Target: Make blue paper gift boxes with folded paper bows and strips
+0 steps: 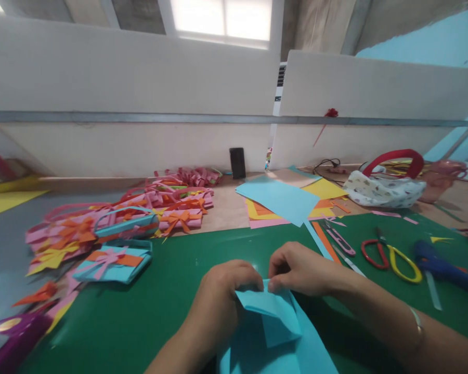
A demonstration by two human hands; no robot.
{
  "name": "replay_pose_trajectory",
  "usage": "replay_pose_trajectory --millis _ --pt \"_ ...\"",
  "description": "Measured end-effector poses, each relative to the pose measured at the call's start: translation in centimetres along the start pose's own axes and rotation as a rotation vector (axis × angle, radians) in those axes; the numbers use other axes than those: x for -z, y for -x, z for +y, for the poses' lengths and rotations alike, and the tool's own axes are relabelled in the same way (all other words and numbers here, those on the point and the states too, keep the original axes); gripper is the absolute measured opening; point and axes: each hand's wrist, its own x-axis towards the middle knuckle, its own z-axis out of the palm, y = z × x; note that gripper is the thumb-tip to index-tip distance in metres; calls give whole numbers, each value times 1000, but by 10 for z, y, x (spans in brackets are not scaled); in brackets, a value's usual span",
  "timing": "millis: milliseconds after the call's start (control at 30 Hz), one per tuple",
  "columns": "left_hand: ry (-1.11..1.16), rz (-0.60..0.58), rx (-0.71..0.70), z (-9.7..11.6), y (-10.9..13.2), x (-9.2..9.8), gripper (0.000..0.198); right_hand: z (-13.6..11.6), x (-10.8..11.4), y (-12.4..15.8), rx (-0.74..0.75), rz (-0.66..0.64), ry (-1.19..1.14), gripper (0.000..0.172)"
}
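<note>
A light blue paper piece point(283, 332) with folded flaps lies at the bottom centre of the head view, over the green mat point(140, 311). My left hand point(224, 296) is closed on the left side of its upper edge, with the thumb at the fold. On the right side of that edge, my right hand point(300, 270) pinches the paper between thumb and fingers. Both hands are close together at the top flap. The paper's lower part runs out of the frame.
Finished paper bags point(115, 261) with bows are piled at the left. Coloured sheets point(276, 195) and a phone point(237, 162) are behind. Right: a pink cutter point(340, 239), scissors point(405, 264), a blue tool point(448, 270). A purple object point(19, 337) sits bottom left.
</note>
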Motion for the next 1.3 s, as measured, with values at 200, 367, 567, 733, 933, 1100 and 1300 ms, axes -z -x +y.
replay_pose_trajectory --millis 200,367,567,733,933,1100,1300 --pt "146 -201 111 4 7 17 31 -2 -3 0 10 52 59 7" --pt "184 -180 191 -6 16 32 44 -5 -1 2 81 110 149 3" --pt "20 -148 211 1 9 33 31 0 0 3 186 98 276 6" --pt "-95 -89 131 8 9 26 31 -8 -3 7 218 84 383 14" --pt "-206 -59 67 5 12 17 22 -14 -10 2 218 59 382 12" --pt "-192 -63 56 6 13 19 33 -9 -14 -1 265 107 406 17" --pt "-84 -78 102 4 16 19 50 -9 -16 0 304 109 457 22"
